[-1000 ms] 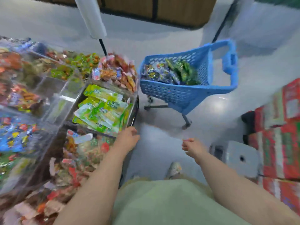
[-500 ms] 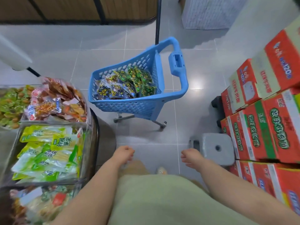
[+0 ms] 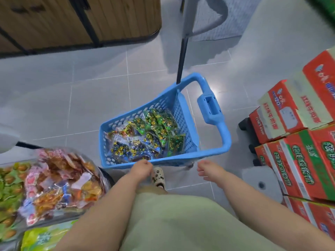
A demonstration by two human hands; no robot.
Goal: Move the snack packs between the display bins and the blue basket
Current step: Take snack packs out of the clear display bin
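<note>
The blue basket (image 3: 183,161) on wheels stands on the floor right in front of me, handle to the right. Several green, dark blue and orange snack packs (image 3: 148,134) lie inside it. My left hand (image 3: 142,169) hangs at the basket's near rim, fingers loosely curled, holding nothing. My right hand (image 3: 208,171) hovers just below the rim's right end, fingers relaxed and empty. At the lower left, clear display bins hold orange-red snack packs (image 3: 59,183), green packs (image 3: 9,189) and yellow-green packs (image 3: 45,238).
Stacked red and green cartons (image 3: 299,142) fill the right side. A grey plastic stool (image 3: 261,183) sits below them. A black pole (image 3: 182,57) rises behind the basket. Wooden shelving (image 3: 72,20) lines the far wall. My shoe (image 3: 158,178) is under the basket's rim.
I have stepped closer to the basket, which now lies just beyond my hands. The view turned right, away from the bins. Both hands stayed empty.
</note>
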